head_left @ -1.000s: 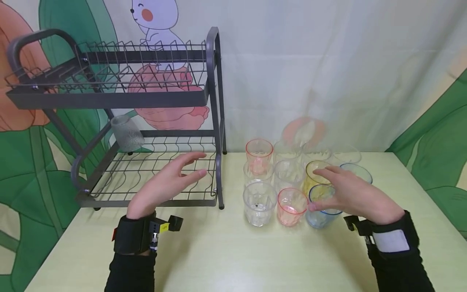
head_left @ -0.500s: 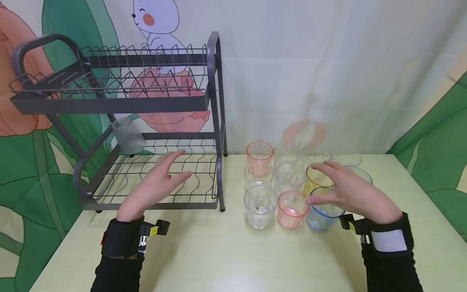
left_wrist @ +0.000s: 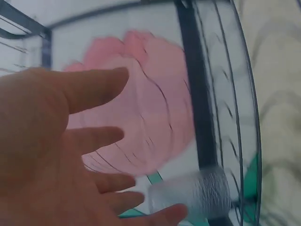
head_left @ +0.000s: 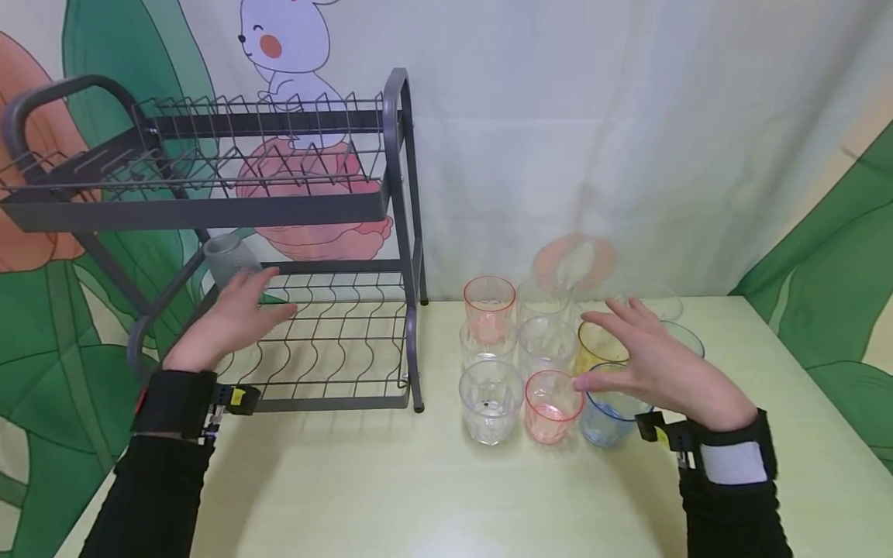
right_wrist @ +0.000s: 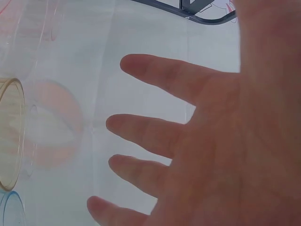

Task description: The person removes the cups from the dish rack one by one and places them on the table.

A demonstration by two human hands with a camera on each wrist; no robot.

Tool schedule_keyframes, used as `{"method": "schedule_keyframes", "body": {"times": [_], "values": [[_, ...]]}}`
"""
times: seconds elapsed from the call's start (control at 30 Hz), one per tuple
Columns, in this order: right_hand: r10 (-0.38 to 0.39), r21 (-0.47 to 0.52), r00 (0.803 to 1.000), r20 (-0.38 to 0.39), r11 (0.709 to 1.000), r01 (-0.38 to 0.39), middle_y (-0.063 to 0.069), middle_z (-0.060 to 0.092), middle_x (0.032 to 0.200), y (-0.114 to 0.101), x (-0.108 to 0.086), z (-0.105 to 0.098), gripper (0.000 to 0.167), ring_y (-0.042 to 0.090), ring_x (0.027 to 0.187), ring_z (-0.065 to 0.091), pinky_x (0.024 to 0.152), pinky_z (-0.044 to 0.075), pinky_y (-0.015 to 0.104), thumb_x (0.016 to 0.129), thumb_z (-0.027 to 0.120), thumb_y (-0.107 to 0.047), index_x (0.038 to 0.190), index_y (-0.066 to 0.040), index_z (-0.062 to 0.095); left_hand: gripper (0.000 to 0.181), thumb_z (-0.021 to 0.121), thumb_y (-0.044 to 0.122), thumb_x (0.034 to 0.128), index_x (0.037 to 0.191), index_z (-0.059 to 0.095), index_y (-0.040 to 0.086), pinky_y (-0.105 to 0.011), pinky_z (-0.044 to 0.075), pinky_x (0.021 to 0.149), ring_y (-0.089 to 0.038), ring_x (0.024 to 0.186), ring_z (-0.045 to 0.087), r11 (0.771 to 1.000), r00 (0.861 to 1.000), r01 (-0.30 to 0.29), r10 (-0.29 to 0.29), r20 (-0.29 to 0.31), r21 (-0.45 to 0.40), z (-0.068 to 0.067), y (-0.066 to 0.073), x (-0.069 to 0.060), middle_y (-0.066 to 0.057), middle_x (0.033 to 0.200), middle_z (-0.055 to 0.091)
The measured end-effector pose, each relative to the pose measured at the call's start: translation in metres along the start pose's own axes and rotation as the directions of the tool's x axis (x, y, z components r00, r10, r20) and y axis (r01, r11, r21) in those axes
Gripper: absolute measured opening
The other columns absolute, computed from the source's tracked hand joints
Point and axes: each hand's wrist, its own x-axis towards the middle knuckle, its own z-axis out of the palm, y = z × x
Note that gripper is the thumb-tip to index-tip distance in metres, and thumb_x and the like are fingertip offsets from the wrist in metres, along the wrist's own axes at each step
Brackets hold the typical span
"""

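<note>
A frosted clear glass (head_left: 229, 260) leans at the left back of the rack's lower tier. My left hand (head_left: 226, 322) is just in front of that glass with its fingers spread; in the left wrist view the glass (left_wrist: 193, 193) lies past the fingertips, and whether they touch cannot be told. Over the front right of a cluster of glasses, my right hand (head_left: 663, 368) hovers with fingers spread and holds nothing. Beneath it stand a blue-rimmed glass (head_left: 605, 425) and a yellow glass (head_left: 591, 358). Beside them is a red-rimmed glass (head_left: 551, 422).
A dark two-tier dish rack (head_left: 335, 209) stands on the left of the pale table (head_left: 363, 480). Several clear glasses (head_left: 491, 411) stand close together right of the rack, with another red-rimmed one (head_left: 490, 310) at the back. A printed curtain (head_left: 488, 178) hangs behind.
My left hand has moved left, from the rack's right part to the frosted glass. The right hand stays above the blue-rimmed and yellow glasses. The head view has shifted slightly.
</note>
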Motion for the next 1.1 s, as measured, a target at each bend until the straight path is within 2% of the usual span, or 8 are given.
{"method": "schedule_keyframes", "body": {"times": [0.1, 0.23, 0.3, 0.4, 0.57, 0.73, 0.9, 1.1], "values": [[0.005, 0.000, 1.000, -0.005, 1.000, -0.005, 0.029, 0.019, 0.155, 0.000, 0.000, -0.001, 0.101, 0.052, 0.142, 0.006, 0.098, 0.020, 0.078, 0.073, 0.072, -0.068, 0.147, -0.006, 0.042, 0.081, 0.051, 0.039, 0.1013, 0.155, 0.006, 0.000, -0.073, 0.017, 0.103, -0.054, 0.140, -0.009, 1.000, 0.996, 0.000, 0.001, -0.086, 0.012, -0.007, -0.015, 0.014, -0.036, 0.153, -0.013], [0.014, -0.008, 1.000, -0.021, 1.000, -0.014, 0.029, 0.018, 0.156, 0.001, -0.005, -0.003, 0.101, 0.052, 0.142, 0.006, 0.098, 0.022, 0.077, 0.074, 0.069, -0.070, 0.147, -0.008, 0.041, 0.074, 0.049, 0.029, 0.1026, 0.153, 0.007, -0.006, -0.074, 0.015, 0.103, -0.055, 0.136, -0.021, 1.000, 0.976, 0.009, -0.003, -0.220, 0.027, -0.008, -0.025, 0.037, -0.039, 0.149, -0.023], [0.010, -0.009, 0.999, -0.032, 1.000, -0.010, 0.029, 0.019, 0.155, 0.002, -0.008, -0.004, 0.100, 0.052, 0.142, 0.007, 0.099, 0.022, 0.077, 0.074, 0.069, -0.070, 0.147, -0.008, 0.042, 0.073, 0.047, 0.026, 0.1028, 0.153, 0.006, -0.007, -0.074, 0.017, 0.102, -0.055, 0.135, -0.024, 0.999, 0.968, 0.038, -0.030, -0.248, 0.028, -0.010, -0.029, 0.046, -0.038, 0.148, -0.027], [0.005, 0.001, 0.999, -0.043, 1.000, -0.005, 0.030, 0.019, 0.155, 0.002, -0.010, -0.004, 0.099, 0.053, 0.142, 0.007, 0.100, 0.022, 0.076, 0.074, 0.071, -0.068, 0.146, -0.007, 0.043, 0.072, 0.045, 0.025, 0.1028, 0.152, 0.005, -0.008, -0.075, 0.021, 0.098, -0.057, 0.135, -0.023, 0.996, 0.967, 0.085, -0.072, -0.246, 0.042, -0.016, -0.034, 0.055, -0.039, 0.147, -0.028], [-0.014, 0.005, 0.998, -0.063, 1.000, 0.014, 0.030, 0.022, 0.153, -0.003, -0.012, -0.003, 0.098, 0.054, 0.141, 0.010, 0.100, 0.023, 0.075, 0.073, 0.072, -0.067, 0.145, -0.007, 0.044, 0.074, 0.044, 0.031, 0.1021, 0.151, 0.005, -0.010, -0.076, 0.024, 0.095, -0.062, 0.134, -0.013, 0.986, 0.963, 0.150, -0.128, -0.238, 0.077, -0.030, -0.041, 0.066, -0.043, 0.146, -0.021], [-0.022, 0.002, 0.998, -0.062, 1.000, 0.022, 0.030, 0.023, 0.153, -0.006, -0.011, -0.003, 0.096, 0.054, 0.140, 0.011, 0.100, 0.023, 0.075, 0.074, 0.074, -0.064, 0.145, -0.006, 0.045, 0.077, 0.043, 0.032, 0.1015, 0.151, 0.002, -0.009, -0.077, 0.020, 0.098, -0.064, 0.133, -0.013, 0.982, 0.960, 0.184, -0.170, -0.222, 0.043, -0.039, -0.047, 0.073, -0.043, 0.146, -0.023], [-0.030, 0.006, 0.997, -0.073, 1.000, 0.031, 0.030, 0.024, 0.153, -0.003, -0.014, -0.005, 0.093, 0.055, 0.140, 0.012, 0.101, 0.022, 0.075, 0.074, 0.078, -0.057, 0.144, -0.005, 0.045, 0.080, 0.044, 0.032, 0.1014, 0.153, -0.005, -0.003, -0.077, 0.014, 0.100, -0.064, 0.132, -0.017, 0.981, 0.962, 0.192, -0.190, -0.197, -0.006, -0.037, -0.050, 0.079, -0.040, 0.145, -0.030], [-0.034, 0.006, 0.997, -0.074, 0.999, 0.034, 0.029, 0.025, 0.153, -0.003, -0.015, -0.006, 0.094, 0.055, 0.139, 0.013, 0.101, 0.023, 0.075, 0.074, 0.077, -0.060, 0.145, -0.006, 0.045, 0.080, 0.045, 0.027, 0.1011, 0.153, -0.008, -0.001, -0.077, 0.008, 0.102, -0.061, 0.129, -0.028, 0.984, 0.965, 0.173, -0.178, -0.191, -0.045, -0.029, -0.055, 0.078, -0.038, 0.141, -0.037]]}}
